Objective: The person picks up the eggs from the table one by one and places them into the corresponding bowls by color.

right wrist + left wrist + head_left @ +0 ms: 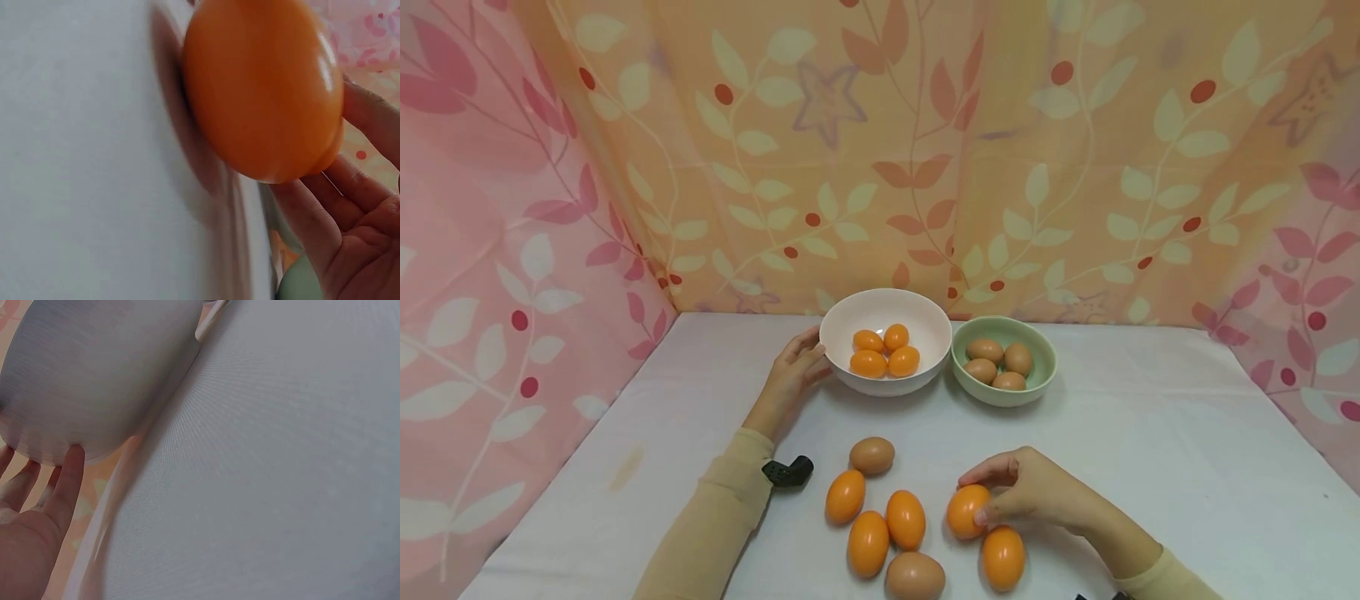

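Note:
My left hand rests against the left side of a white bowl, which holds several orange eggs. In the left wrist view its fingertips touch the bowl's outer wall. On the near right of the table, my right hand pinches an orange egg between thumb and fingers. A second orange egg lies just in front of it. In the right wrist view one orange egg looms large, mostly hiding another behind it.
Right of the white bowl stands a green bowl with several brown eggs. Between my arms, three orange eggs lie on the white tabletop with two brown eggs. Patterned cloth rises behind and at both sides.

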### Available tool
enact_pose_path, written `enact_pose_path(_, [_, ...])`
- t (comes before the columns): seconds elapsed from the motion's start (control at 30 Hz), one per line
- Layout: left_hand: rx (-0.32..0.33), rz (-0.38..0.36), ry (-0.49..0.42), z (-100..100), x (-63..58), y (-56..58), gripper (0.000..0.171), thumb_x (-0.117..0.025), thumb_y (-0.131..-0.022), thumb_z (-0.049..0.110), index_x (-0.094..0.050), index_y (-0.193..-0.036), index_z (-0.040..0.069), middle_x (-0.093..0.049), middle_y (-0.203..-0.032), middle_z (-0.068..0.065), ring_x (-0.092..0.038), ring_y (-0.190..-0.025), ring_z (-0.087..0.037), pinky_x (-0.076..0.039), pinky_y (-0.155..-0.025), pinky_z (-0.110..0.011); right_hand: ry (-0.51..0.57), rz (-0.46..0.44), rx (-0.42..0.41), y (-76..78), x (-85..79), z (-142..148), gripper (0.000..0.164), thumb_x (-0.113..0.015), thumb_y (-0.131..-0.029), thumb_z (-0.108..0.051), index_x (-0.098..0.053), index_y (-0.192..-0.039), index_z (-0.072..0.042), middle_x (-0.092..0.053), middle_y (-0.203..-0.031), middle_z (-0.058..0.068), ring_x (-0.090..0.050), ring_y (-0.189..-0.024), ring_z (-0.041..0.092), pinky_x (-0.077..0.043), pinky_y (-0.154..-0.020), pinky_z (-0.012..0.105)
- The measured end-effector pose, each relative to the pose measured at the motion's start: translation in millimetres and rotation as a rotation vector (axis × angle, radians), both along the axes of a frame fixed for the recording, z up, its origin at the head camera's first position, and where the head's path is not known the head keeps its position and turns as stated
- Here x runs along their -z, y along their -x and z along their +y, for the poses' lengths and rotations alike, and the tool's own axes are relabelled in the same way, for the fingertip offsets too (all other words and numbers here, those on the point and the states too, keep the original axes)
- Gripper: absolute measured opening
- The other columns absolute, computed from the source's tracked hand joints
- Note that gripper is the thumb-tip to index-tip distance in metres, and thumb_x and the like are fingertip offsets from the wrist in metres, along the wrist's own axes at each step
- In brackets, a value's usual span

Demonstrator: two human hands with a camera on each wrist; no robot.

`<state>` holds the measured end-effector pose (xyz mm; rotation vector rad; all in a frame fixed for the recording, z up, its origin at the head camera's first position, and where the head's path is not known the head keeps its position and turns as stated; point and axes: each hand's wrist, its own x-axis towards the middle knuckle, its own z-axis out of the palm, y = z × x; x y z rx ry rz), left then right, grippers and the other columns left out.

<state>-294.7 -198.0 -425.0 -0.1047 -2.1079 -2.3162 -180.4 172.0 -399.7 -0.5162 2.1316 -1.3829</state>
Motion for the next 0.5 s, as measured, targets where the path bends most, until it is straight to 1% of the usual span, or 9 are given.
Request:
enact_pose_path(0.07, [0.001,-0.002,-0.003,1,0.1,-0.6,0.05,-0.052,-0.104,0.019,-0.039,-0.151,0.011,-0.038,-0.158,-0.007,-0.053,-0.124,-0.016,-0.05,-0.107,-0.043,-0.006,0.014,0.01,0.1,-3.2,3,0.04,-0.085,-0.076,-0.019,-0.075,-0.113,-0.008,-0.075,-0.11,0.006,-0.065,-0.108,0.014,-0.05,-0.087,0.013])
enact_pose_path(0.1, [0.006,-0.001,-0.005,2,0.2,-0.8,0.05,-0.052,-0.104,0.019,-0.038,-0.152,0.011,-0.037,-0.158,-0.007,-0.054,-0.124,-0.016,-0.049,-0.108,-0.044,-0.005,0.019,0.011,0.2,-5.0,4,0.04,-0.084,-0.076,-0.019,-0.074,-0.114,-0.008,-0.075,-0.111,0.007,-0.065,-0.106,0.014,-0.051,-0.086,0.014])
enact_pose_path(0.2, [0.009,0.005,-0.005,3,0.0,-1.3,0.05,-0.052,-0.104,0.02,-0.039,-0.151,0.012,-0.037,-0.159,-0.006,-0.052,-0.129,-0.021,-0.047,-0.11,-0.049,0.009,0.026,0.006,2.2,-9.6,7,0.042,-0.082,-0.077,-0.019,-0.073,-0.116,-0.006,-0.074,-0.112,0.008,-0.065,-0.101,0.011,-0.054,-0.084,0.016])
enact_pose_path(0.3, [0.015,0.015,-0.009,2,0.7,-1.1,0.051,-0.052,-0.104,0.019,-0.038,-0.152,0.011,-0.035,-0.16,-0.008,-0.047,-0.134,-0.027,-0.045,-0.111,-0.051,0.022,0.039,-0.005,5.2,-14.5,7,0.045,-0.082,-0.078,-0.018,-0.072,-0.118,-0.003,-0.074,-0.113,0.01,-0.066,-0.097,0.008,-0.054,-0.083,0.017])
enact_pose_path(0.4, [0.014,0.015,-0.007,1,1.1,-1.0,0.05,-0.051,-0.104,0.018,-0.038,-0.152,0.011,-0.035,-0.16,-0.008,-0.047,-0.135,-0.028,-0.045,-0.111,-0.051,0.007,0.068,-0.001,9.3,-20.6,4,0.046,-0.083,-0.078,-0.019,-0.071,-0.119,-0.003,-0.074,-0.114,0.011,-0.067,-0.098,0.007,-0.054,-0.084,0.017])
enact_pose_path(0.5, [0.006,0.011,-0.007,-1,0.8,-1.1,0.05,-0.051,-0.104,0.018,-0.038,-0.152,0.011,-0.035,-0.16,-0.008,-0.047,-0.135,-0.029,-0.045,-0.111,-0.051,-0.023,0.081,0.015,15.2,-27.7,1,0.046,-0.083,-0.078,-0.021,-0.071,-0.12,-0.005,-0.073,-0.117,0.009,-0.066,-0.102,0.009,-0.054,-0.085,0.018])
